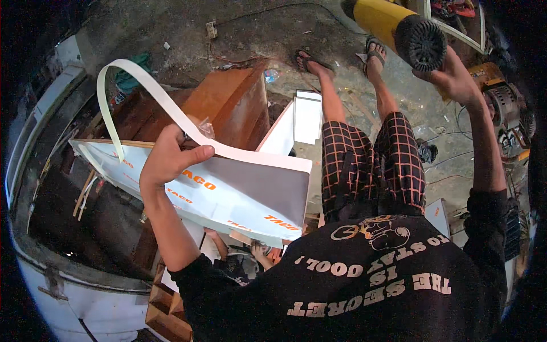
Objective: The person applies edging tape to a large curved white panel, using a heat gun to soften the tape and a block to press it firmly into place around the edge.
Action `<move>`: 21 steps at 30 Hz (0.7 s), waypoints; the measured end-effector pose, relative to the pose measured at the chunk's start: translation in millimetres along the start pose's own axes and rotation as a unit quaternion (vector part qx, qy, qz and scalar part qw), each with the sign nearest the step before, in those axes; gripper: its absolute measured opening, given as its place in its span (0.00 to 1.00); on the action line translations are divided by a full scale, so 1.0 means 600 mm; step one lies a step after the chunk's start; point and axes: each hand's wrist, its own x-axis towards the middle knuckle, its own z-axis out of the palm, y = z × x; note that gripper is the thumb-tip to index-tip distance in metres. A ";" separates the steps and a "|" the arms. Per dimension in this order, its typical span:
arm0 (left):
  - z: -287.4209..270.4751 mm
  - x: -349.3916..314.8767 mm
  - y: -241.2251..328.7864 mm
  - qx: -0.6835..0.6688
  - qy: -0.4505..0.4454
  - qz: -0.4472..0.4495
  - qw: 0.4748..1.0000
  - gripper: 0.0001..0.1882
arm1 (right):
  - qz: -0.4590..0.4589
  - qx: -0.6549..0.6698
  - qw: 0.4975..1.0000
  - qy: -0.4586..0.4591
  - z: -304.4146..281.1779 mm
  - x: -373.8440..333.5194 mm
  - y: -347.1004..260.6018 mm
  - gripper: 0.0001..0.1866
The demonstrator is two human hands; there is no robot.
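A white edging strip [250, 158] lies along the top edge of a panel [250, 196] with a grey face and printed protective film. Its free length loops up and over at the left. My left hand [171, 153] is closed on the strip at that edge, thumb laid over it, the other fingers partly hidden. Raised at the upper right, my right hand [454, 82] grips a heat gun [393, 25] with a yellow body and a black, round, vented end. The gun's far end is cut off by the picture's dark rim.
Brown wooden furniture [228, 105] stands behind the panel, with a white board [308, 117] beside it. Below the panel show another person's hands [260, 251]. A cord [245, 57] and scraps lie on the floor. Machinery [504, 105] stands at the right.
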 end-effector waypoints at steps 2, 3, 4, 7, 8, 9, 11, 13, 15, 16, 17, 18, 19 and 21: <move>-0.001 0.000 0.002 -0.006 -0.007 0.005 1.000 0.23 | -0.018 -0.144 0.989 -0.013 -0.006 -0.007 0.014 0.28; -0.002 -0.001 0.004 0.009 -0.010 -0.011 1.000 0.22 | 0.015 -0.110 0.994 0.004 -0.004 -0.014 0.022 0.28; -0.003 -0.001 0.006 0.020 -0.009 -0.027 0.999 0.20 | 0.064 -0.076 0.995 0.029 -0.002 -0.020 0.028 0.29; -0.004 -0.003 0.011 0.048 -0.019 0.003 0.999 0.19 | 0.046 -0.080 0.996 0.013 0.004 -0.027 0.042 0.28; -0.003 -0.005 0.012 0.050 -0.019 0.002 0.999 0.19 | 0.072 -0.111 0.991 0.022 0.006 -0.029 0.044 0.28; -0.003 -0.005 0.013 0.058 -0.017 -0.010 0.998 0.19 | 0.066 -0.104 0.992 0.013 0.008 -0.030 0.046 0.28; -0.001 -0.006 0.014 0.067 -0.015 -0.022 0.997 0.19 | 0.036 -0.055 0.998 -0.002 0.013 -0.031 0.047 0.29; 0.001 -0.005 0.014 0.065 -0.009 -0.009 0.998 0.19 | 0.044 -0.057 0.997 0.012 0.017 -0.033 0.047 0.29; 0.001 -0.004 0.015 0.069 -0.015 -0.014 0.997 0.19 | 0.051 -0.060 0.997 0.026 0.018 -0.035 0.046 0.30; 0.001 -0.004 0.016 0.074 -0.020 -0.019 0.997 0.19 | 0.034 -0.056 0.997 0.031 0.018 -0.035 0.047 0.29; 0.000 -0.004 0.017 0.075 -0.020 -0.018 0.997 0.19 | 0.018 -0.051 0.998 0.036 0.018 -0.035 0.047 0.28; -0.001 -0.004 0.019 0.105 -0.021 -0.018 0.994 0.19 | 0.016 -0.051 0.998 0.036 0.016 -0.036 0.047 0.28; -0.002 -0.004 0.019 0.141 -0.019 -0.014 0.990 0.19 | 0.020 -0.050 0.998 0.032 0.014 -0.036 0.048 0.28; -0.003 -0.005 0.020 0.123 -0.023 -0.029 0.992 0.19 | 0.024 -0.048 0.998 0.027 0.009 -0.037 0.051 0.28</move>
